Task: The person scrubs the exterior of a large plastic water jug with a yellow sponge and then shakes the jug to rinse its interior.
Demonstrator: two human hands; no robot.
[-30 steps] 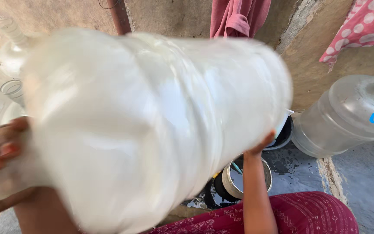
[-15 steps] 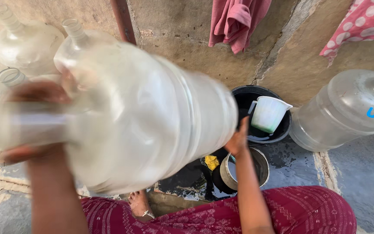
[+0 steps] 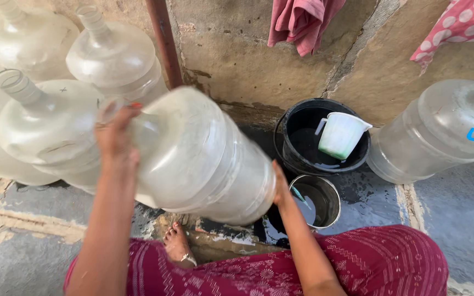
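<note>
I hold a large clear plastic water jar (image 3: 198,156) tilted on its side in front of me. My left hand (image 3: 115,134) grips it at the neck end, toward the left. My right hand (image 3: 280,185) presses flat against its base on the right. Just beyond the base stand a small steel pot (image 3: 333,200) and a black bucket (image 3: 294,123) holding dark water and a white plastic jug (image 3: 340,135).
Several more clear jars stand against the wall at the left (image 3: 50,123), and another jar lies at the right (image 3: 440,131). A rusty pipe (image 3: 163,38) runs up the stained wall. Cloths (image 3: 300,19) hang above. My bare foot (image 3: 178,244) rests on wet stone floor.
The jar has swung away from the camera and lower, toward the jars at the left. My left hand shifted up to the neck; the bucket and jug came into view.
</note>
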